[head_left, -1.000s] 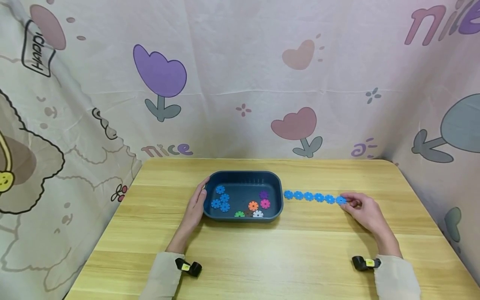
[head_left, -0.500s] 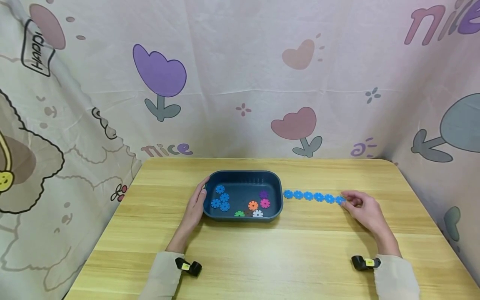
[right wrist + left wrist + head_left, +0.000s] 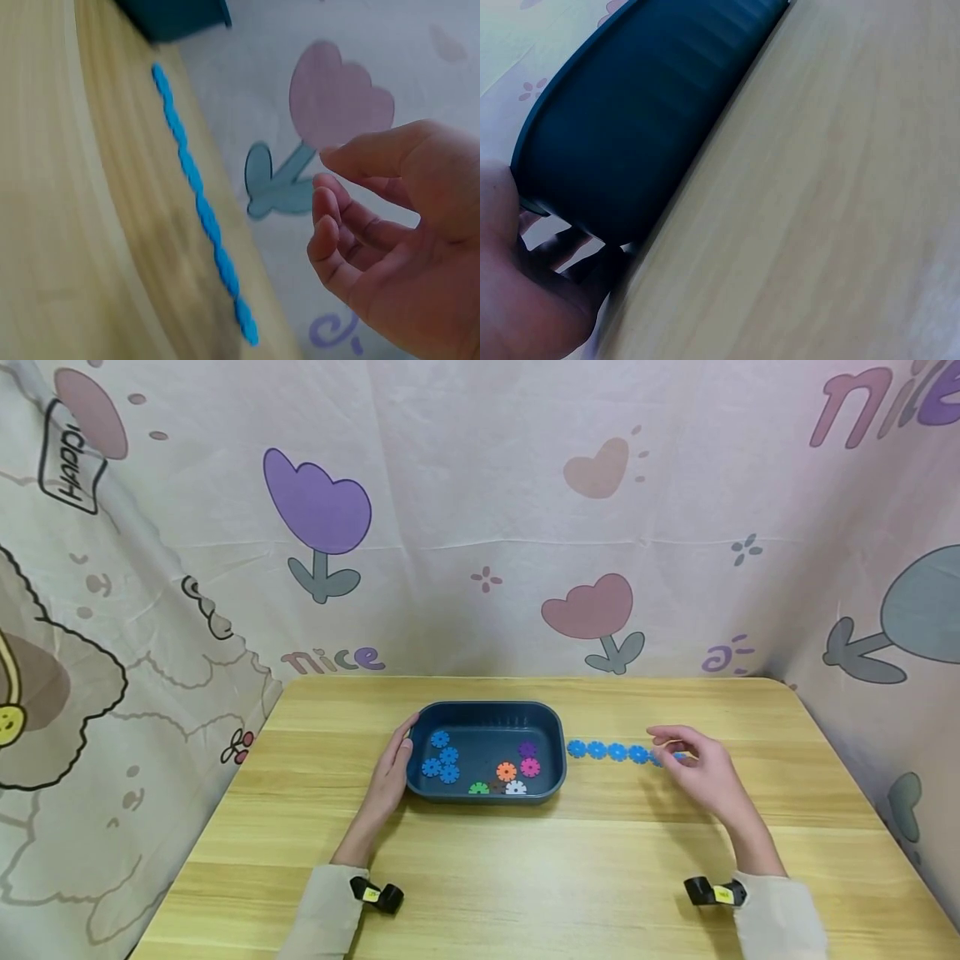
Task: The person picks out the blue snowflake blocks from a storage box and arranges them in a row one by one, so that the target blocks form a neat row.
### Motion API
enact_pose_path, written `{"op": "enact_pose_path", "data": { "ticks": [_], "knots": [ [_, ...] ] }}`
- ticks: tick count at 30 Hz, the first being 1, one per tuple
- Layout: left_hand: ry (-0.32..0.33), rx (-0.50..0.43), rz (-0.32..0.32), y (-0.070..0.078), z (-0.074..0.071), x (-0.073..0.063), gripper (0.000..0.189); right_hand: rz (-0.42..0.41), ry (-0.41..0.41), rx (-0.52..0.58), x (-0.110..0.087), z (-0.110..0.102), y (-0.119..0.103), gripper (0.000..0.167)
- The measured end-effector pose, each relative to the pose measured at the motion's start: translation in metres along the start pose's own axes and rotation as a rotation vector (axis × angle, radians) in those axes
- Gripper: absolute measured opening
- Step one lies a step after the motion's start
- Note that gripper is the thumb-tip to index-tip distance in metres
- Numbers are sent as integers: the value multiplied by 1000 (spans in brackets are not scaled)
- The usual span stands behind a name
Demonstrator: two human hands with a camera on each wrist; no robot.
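Several blue notched plastic discs are joined in a straight chain (image 3: 596,750) on the table, right of a dark blue tray (image 3: 480,799). My right hand (image 3: 697,772) is raised over the chain's right end with nothing between its fingers, hiding part of the last discs. In the right wrist view the whole chain (image 3: 193,177) shows edge-on, apart from the loosely bent fingers. My left hand (image 3: 388,775) rests against the tray's left end, fingers stretched along the outer wall. The left wrist view shows that hand's fingers (image 3: 562,247) by the tray's end.
Inside the tray lie loose blue discs (image 3: 448,773) at the left. An orange disc (image 3: 506,772), a pink disc (image 3: 530,767), a purple disc (image 3: 527,749), a green disc (image 3: 478,788) and a white disc (image 3: 516,787) are at the right. A patterned cloth (image 3: 465,635) hangs behind the table.
My right hand has let go of the disc at the chain's right end, lifted, and moved left over the chain. The left hand and tray have stayed in place.
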State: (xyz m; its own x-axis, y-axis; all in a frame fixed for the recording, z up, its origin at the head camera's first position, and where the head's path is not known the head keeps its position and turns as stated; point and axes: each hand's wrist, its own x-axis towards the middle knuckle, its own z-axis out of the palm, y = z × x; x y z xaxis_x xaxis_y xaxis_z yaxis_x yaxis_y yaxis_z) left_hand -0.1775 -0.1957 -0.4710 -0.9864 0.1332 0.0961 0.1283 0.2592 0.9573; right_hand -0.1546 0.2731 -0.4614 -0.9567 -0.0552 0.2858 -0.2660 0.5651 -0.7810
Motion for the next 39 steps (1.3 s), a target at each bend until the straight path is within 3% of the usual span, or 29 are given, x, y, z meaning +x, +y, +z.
{"op": "enact_pose_path", "data": {
  "ticks": [16, 23, 29, 30, 37, 39],
  "knots": [
    [-2, 4, 11, 0, 2, 3, 48, -69, -108, 135, 2, 47, -56, 28],
    [17, -4, 32, -33, 4, 14, 48, -111, -137, 229, 2, 78, -71, 28],
    [29, 7, 56, -42, 2, 14, 47, -194, -186, 221, 11, 101, -91, 31],
    [29, 7, 60, -41, 2, 13, 47, -206, -195, 213, 13, 106, -93, 32],
    [-3, -11, 9, -1, 0, 1, 47, -241, -276, 174, 25, 139, -103, 28],
    [0, -6, 15, 0, -1, 0, 47, -237, -303, 177, 28, 148, -106, 27]
  ]
}}
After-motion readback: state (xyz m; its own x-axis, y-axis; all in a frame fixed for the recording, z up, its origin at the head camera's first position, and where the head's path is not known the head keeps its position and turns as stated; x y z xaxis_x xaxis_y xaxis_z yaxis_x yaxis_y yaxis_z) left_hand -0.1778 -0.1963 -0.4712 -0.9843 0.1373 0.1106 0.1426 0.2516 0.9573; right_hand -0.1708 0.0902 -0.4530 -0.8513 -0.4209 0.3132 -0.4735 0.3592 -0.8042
